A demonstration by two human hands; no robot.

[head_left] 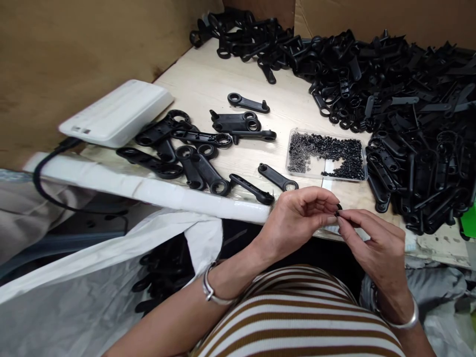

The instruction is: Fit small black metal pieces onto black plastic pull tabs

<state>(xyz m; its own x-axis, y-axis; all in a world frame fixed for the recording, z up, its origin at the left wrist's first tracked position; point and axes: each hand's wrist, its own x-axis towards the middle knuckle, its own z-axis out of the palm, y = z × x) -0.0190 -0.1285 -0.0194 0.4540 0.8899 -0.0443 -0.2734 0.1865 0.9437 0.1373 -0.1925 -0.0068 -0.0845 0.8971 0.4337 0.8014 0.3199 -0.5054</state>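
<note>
The left hand (297, 218) and the right hand (377, 240) meet at the near edge of the pale bench (199, 74), their fingertips together around a small black piece (337, 211). The left hand is mostly closed, fingers curved over the thumb, with the piece at its tips. The right hand pinches the same piece from the right between thumb and forefinger, its other fingers folded in — the piece is too small and too covered for its shape to be told.

Just beyond the hands lies a shallow clear tray (315, 166), with small metal bits (297, 156) toward its left and small black bits (345, 153) along its far and right parts. Left of the left hand's fingertips, 1 black lever (277, 176) with a ring end lies near the knuckles; 1 more lever (252, 188) rests farther left, by the bench edge. A cluster of levers (208, 171) lies beside a white box (119, 111), which has a black cable (44, 171) at its near end. A large heap of black parts (409, 163) covers the right and far right of the bench — some just beside the tray.

White padding (148, 186) runs along the near left edge. Below it, a white bag (92, 307) has dark parts (167, 270) inside. Each wrist wears 1 silver bracelet (211, 287).
</note>
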